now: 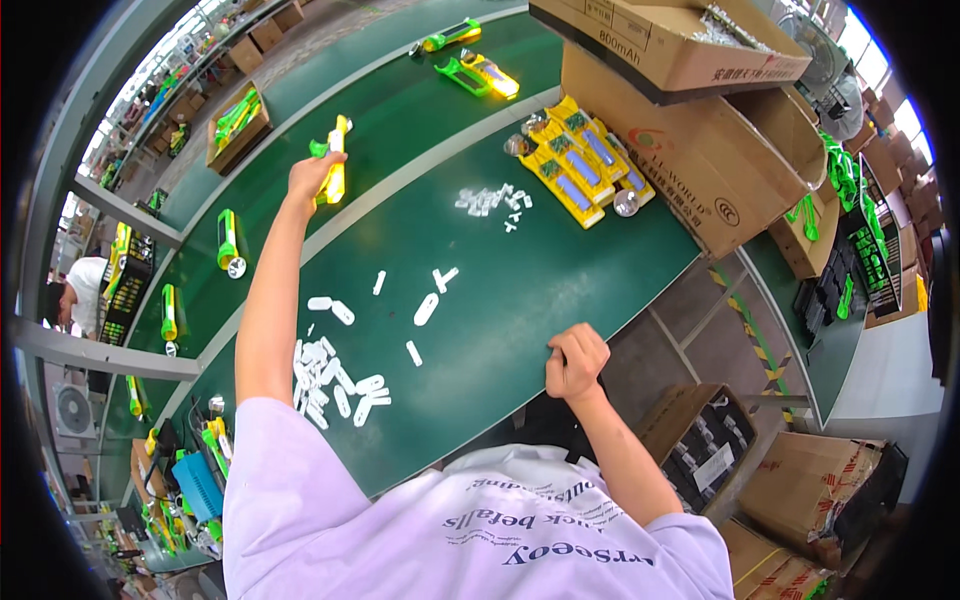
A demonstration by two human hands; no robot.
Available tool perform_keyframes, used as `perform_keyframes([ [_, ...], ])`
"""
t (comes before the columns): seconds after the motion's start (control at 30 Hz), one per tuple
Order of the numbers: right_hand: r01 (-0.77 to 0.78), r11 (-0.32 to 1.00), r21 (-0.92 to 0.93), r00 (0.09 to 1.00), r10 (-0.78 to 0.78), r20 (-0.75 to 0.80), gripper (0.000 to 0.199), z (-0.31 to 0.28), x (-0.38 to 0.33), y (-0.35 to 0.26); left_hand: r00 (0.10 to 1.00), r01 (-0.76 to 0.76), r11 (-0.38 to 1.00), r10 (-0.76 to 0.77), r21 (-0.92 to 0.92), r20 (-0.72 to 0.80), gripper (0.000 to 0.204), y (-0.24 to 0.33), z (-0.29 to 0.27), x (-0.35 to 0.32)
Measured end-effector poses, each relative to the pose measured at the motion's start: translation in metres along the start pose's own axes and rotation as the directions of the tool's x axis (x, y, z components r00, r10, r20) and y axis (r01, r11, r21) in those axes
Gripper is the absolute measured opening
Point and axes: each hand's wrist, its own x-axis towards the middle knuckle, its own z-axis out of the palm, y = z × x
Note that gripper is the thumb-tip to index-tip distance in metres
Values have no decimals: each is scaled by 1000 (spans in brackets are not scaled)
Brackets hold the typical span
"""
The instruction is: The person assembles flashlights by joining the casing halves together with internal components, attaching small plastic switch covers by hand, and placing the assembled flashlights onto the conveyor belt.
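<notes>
Stretched out over the far-left strip of the bench, my left hand [308, 180] is closed round a yellow-and-green flashlight [337, 175]. Its fingers are partly hidden behind the flashlight. My right hand [578, 362] is curled into a loose fist at the near right edge of the green table [500, 370]; nothing shows in it. White plastic strips [325, 375] lie in a heap below my left forearm, with several loose ones toward the middle. Beyond them is a cluster of small clear-white pieces [490, 200]. Yellow flashlight housings [580, 165] with silver reflectors sit side by side at the far right.
A big cardboard box [650, 150] stands at the back right, with an open carton [680, 45] on top. More flashlights [228, 240] line the strip beyond a metal rail [400, 175]. At lower right, cartons [800, 490] stand on the floor. A person [85, 290] is at far left.
</notes>
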Motion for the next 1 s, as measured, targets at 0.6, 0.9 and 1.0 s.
perform_keyframes([
  [0.6, -805, -84, 588, 391, 670, 631, 40, -4, -4, -99, 885, -368, 930, 353, -8, 305, 41, 10, 105, -395],
  [0.9, -713, -274, 645, 313, 699, 643, 35, -18, -15, -78, 909, 274, 686, 45, -675, 414, 40, 5, 106, -402],
  [1.0, -757, -228, 612, 337, 666, 665, 34, -26, -16, -77, 819, 450, 645, -21, -618, 574, 38, 3, 105, -400],
])
